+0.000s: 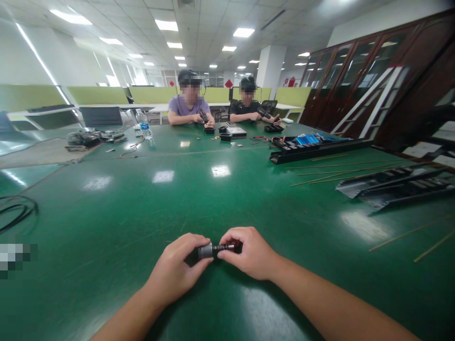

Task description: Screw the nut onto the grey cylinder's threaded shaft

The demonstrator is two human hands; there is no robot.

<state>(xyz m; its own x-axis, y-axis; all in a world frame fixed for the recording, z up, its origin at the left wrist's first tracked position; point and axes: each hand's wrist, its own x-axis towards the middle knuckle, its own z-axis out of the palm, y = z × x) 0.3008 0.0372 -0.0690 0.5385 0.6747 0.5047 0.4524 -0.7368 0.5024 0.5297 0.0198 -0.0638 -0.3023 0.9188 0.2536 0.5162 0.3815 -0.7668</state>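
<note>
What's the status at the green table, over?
Left hand gripping metal part by wide end. Right hand around its slim shaft. Black channel off right, clear of both hands.

Left hand [177,267] is covering part of the metal cylinder [205,251]; right hand [250,253] is partly hiding the ribbed shaft [223,247]. Both forearms [131,308] are running out of view below. Black cable [17,221] is cutting off left, black metal channels [398,195] right. Pixelated object [12,255] is showing only blocks. Far-left clutter [83,138] is smearing; brass-coloured bits [214,138] are looking too tiny to identify.
</note>
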